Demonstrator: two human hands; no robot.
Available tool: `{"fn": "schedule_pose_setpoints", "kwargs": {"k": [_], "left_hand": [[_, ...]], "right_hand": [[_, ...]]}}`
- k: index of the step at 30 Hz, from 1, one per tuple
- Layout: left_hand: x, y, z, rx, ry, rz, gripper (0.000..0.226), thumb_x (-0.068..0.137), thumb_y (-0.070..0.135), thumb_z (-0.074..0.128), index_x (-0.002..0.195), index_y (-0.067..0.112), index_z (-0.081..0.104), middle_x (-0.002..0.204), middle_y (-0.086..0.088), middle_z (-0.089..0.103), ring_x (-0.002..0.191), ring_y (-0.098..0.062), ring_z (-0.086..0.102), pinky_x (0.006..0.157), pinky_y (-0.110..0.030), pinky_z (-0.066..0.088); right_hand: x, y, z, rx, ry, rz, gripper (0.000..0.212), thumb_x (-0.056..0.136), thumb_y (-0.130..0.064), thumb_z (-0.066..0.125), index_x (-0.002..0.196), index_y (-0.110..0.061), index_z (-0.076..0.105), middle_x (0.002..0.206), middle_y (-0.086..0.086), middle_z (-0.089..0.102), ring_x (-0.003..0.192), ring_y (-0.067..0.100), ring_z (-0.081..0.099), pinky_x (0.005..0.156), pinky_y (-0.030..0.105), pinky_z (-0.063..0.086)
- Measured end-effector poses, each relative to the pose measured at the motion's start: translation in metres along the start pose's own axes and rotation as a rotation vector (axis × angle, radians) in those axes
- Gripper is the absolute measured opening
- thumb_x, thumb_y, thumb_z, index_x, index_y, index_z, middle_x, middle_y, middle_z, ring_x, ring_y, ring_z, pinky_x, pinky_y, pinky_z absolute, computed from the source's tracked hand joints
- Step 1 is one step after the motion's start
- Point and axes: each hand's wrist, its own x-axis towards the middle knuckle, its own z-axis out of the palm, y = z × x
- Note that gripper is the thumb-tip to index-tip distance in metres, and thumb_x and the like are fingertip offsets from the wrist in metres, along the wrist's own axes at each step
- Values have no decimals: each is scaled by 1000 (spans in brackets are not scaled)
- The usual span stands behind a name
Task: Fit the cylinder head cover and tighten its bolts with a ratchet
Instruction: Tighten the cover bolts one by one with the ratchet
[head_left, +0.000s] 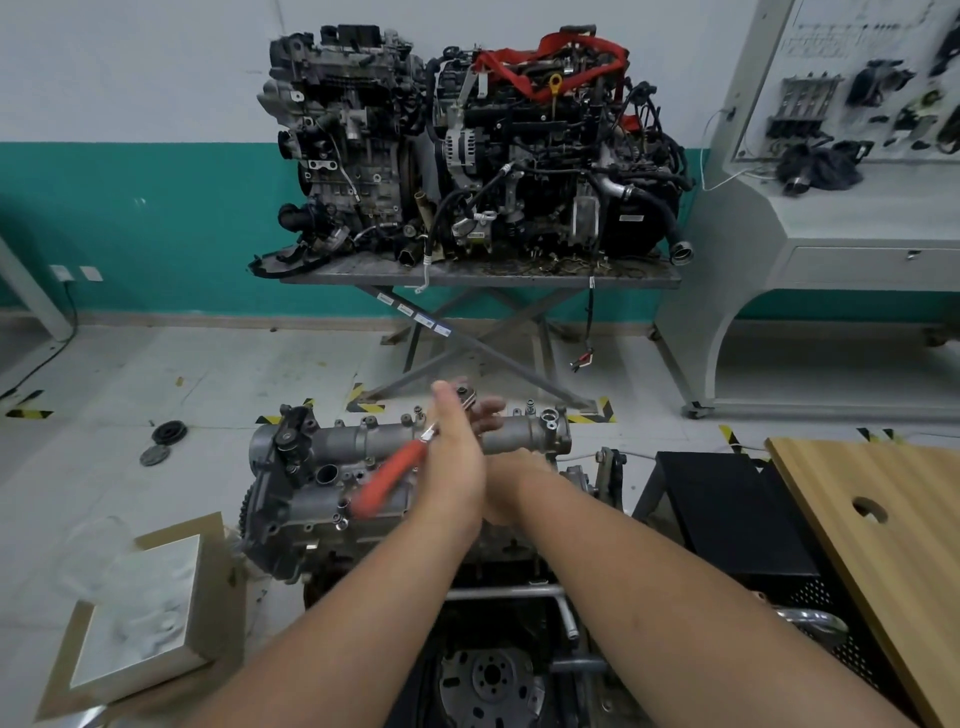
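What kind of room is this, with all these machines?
Probably a car repair training workshop. Two car engines sit on a lift table, a parts board stands on the right, and a person works on another engine with a ratchet.

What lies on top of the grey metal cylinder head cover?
On the grey metal cylinder head cover lie a red-handled ratchet and both hands: left, right. They hide its middle, including any bolts there.

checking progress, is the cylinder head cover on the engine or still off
On. The cylinder head cover sits on top of the engine, under both hands. Whether its bolts are tight cannot be told.
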Motion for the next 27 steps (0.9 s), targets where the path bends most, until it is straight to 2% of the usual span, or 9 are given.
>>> {"fn": "schedule_pose_setpoints", "kwargs": {"k": [2, 4, 6, 11, 15, 18, 21, 24, 27], "left_hand": [[11, 7, 4, -308, 80, -210, 59, 100, 62, 36, 107, 11, 64, 74, 0, 73, 64, -11, 69, 70, -29, 57], [20, 19, -1, -326, 90, -202, 35, 105, 42, 43, 101, 11, 59, 62, 0, 68, 53, -13, 64, 52, -24, 50], [23, 26, -7, -198, 14, -165, 28, 106, 36, 41, 99, 14, 56, 62, -1, 68, 52, -17, 64, 53, -27, 48], [26, 29, -25, -4, -293, -169, 37, 108, 41, 33, 118, 10, 50, 77, -8, 71, 70, -28, 70, 83, -48, 50], [27, 34, -39, -21, -405, -207, 42, 109, 41, 31, 124, 6, 47, 85, -13, 71, 79, -31, 71, 74, -41, 56], [29, 39, -41, 20, -391, -220, 37, 109, 37, 34, 123, 5, 47, 81, -10, 71, 73, -28, 71, 66, -38, 59], [34, 47, -32, 156, -337, -246, 28, 104, 27, 42, 122, 5, 48, 73, -5, 70, 63, -26, 69, 58, -34, 58], [36, 60, -26, 386, -390, -264, 21, 98, 20, 46, 110, 6, 56, 71, -4, 70, 70, -26, 72, 68, -36, 59], [36, 71, -19, 956, -473, 34, 18, 98, 23, 44, 89, 14, 57, 73, -1, 71, 62, -16, 66, 63, -32, 51]], "right_hand": [[6, -2, 4, 12, 42, 47, 32, 94, -25, 47, 119, -18, 66, 119, 6, 68, 109, 31, 63, 83, 38, 47], [9, -4, 9, 46, 59, 72, 32, 95, -31, 47, 116, -17, 66, 117, 7, 68, 106, 31, 62, 80, 36, 46], [9, -1, 6, 70, 63, 109, 38, 97, -41, 47, 121, -17, 64, 119, 6, 66, 110, 29, 61, 84, 37, 48], [11, -1, 8, 36, 54, 108, 40, 98, -44, 47, 121, -16, 63, 119, 7, 65, 109, 30, 61, 75, 34, 42], [11, -2, 6, 17, 32, 100, 37, 97, -43, 47, 119, -17, 62, 115, 6, 65, 103, 29, 61, 73, 35, 44], [13, -3, 6, 13, 23, 89, 36, 97, -43, 47, 119, -18, 60, 114, 5, 64, 103, 28, 61, 76, 36, 47], [13, -3, 6, -12, 2, 78, 32, 98, -41, 45, 118, -20, 59, 115, 4, 64, 100, 29, 59, 75, 36, 43], [13, -2, 6, -31, 6, 43, 29, 98, -40, 44, 117, -22, 55, 117, 5, 63, 103, 31, 59, 75, 37, 41], [14, -1, 9, -17, 9, 54, 27, 98, -42, 45, 111, -21, 55, 117, 5, 64, 97, 29, 58, 75, 37, 40]]}}
